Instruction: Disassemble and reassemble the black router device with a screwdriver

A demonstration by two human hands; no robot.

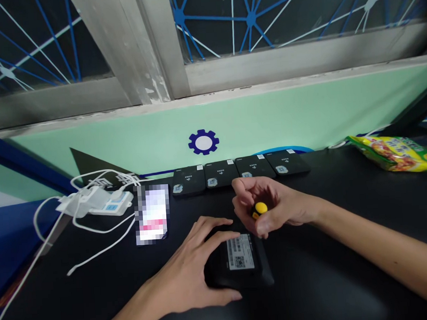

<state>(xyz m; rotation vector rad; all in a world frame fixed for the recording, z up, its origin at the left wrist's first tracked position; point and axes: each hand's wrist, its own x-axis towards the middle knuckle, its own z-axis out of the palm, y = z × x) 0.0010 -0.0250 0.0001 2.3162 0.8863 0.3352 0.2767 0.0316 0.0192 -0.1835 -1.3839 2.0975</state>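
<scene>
A flat black electronic device point(259, 268) lies on the table with a white label bearing barcodes and a QR code facing up. My left hand point(191, 267) spans its left side, thumb along the near edge and fingers over the far part, gripping it against the table. My right hand point(274, 207) is curled around a screwdriver point(261, 208) with a yellow and black handle, above the device's far right corner. Only the rounded handle end shows; the shaft and tip are hidden by the hand.
Several similar black devices point(219, 175) stand in a row along the wall. Left of them lie a blurred-out phone point(153, 214) and a white power strip point(111, 205) with tangled white cables point(95, 230). A yellow-green snack bag point(397, 153) sits at the far right of the black table point(332, 268).
</scene>
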